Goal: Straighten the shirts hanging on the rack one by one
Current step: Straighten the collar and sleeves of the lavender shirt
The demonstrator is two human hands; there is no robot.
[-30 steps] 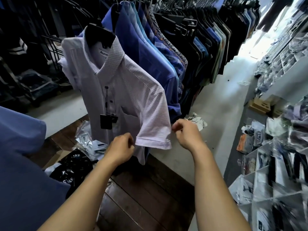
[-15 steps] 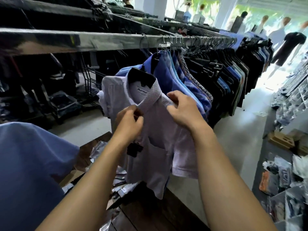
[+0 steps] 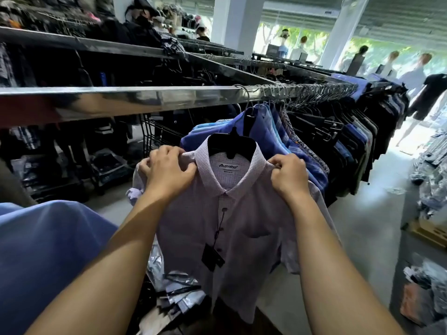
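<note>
Both hands pinch pale shirt shoulders: L hand, R hand, either side of collar, on black hanger.

the rail carries no hooks from the left edge up to the first of the hanger hooks, so there is open room under it, left of the pale shirt. a black wire rack stands behind that gap. to the right the blue shirts crowd close behind the pale shirt, and the dark shirts hang packed hook to hook. the left grip and right grip clutch the pale shirt's shoulders, taking up both sides of the collar. plastic packets lie below the hem. a blue garment fills the lower left. the concrete floor lies open between the dark shirts and the packaged goods at the right.
</note>
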